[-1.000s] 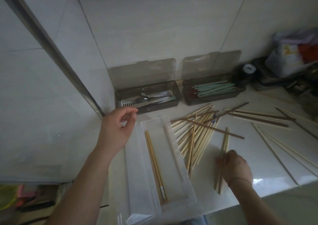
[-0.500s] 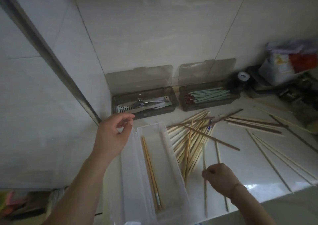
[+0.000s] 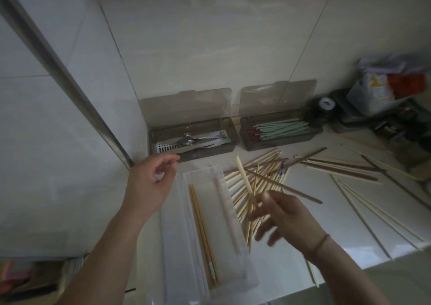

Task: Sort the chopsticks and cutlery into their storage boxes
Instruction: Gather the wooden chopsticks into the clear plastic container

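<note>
**Pale chopstick lifted toward the clear box**

Right hand [image 3: 283,218], blurred with motion, pinching a pale bamboo chopstick [image 3: 243,180] near its lower end, the stick tilted up and away above the loose heap of light wooden chopsticks [image 3: 261,176] just beyond the fingertips. Remaining fingers spread and relaxed; exact finger count on the stick impossible to tell through the blur. Left hand [image 3: 151,183] holding nothing, fingers loosely curled, hovering beside the far left corner of the clear rectangular plastic box [image 3: 233,213]. Inside that box, between the two hands, a pair of tan chopsticks [image 3: 201,230] lying lengthwise.

Beyond the left hand, a smoky grey open-lidded box of metal cutlery [image 3: 191,139]; beyond the right hand, a matching grey box of mint-green chopsticks [image 3: 281,129]. Further right of the right hand, dark brown and pale sticks [image 3: 345,167] scattered over the white countertop [image 3: 314,223].

Likely handling: light, stiff, smooth and prone to rolling or pivoting when held at one end. Better gripped near the middle, or gathered as a bundle, then laid parallel to the box's long walls.
</note>
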`<action>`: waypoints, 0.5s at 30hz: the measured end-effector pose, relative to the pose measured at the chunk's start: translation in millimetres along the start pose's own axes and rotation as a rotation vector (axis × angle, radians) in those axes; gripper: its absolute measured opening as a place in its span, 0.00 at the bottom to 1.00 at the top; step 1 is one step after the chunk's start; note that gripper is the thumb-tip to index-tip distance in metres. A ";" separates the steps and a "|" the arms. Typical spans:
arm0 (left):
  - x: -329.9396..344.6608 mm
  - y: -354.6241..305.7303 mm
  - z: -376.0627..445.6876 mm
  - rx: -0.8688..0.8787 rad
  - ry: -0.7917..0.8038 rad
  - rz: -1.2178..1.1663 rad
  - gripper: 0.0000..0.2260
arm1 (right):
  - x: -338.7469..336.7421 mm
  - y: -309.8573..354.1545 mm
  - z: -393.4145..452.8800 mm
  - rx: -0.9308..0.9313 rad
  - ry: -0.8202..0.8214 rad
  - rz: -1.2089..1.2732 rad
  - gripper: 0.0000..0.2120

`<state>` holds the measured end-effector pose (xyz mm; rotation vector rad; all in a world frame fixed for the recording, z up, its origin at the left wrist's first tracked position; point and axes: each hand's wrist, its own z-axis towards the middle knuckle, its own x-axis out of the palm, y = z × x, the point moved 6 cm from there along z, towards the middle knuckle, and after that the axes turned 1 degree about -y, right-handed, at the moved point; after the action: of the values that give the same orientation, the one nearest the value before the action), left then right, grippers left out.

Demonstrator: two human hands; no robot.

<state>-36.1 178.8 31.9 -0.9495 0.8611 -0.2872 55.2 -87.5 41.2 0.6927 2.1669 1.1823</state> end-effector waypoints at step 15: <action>-3.1 -2.1 -0.4 -0.007 -0.010 -0.012 0.07 | 123.6 -50.2 60.4 -0.048 0.073 -0.576 0.16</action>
<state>-38.1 179.2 35.1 -0.9626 0.8482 -0.2898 1.5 6.0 -57.9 -0.0121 2.1734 0.9494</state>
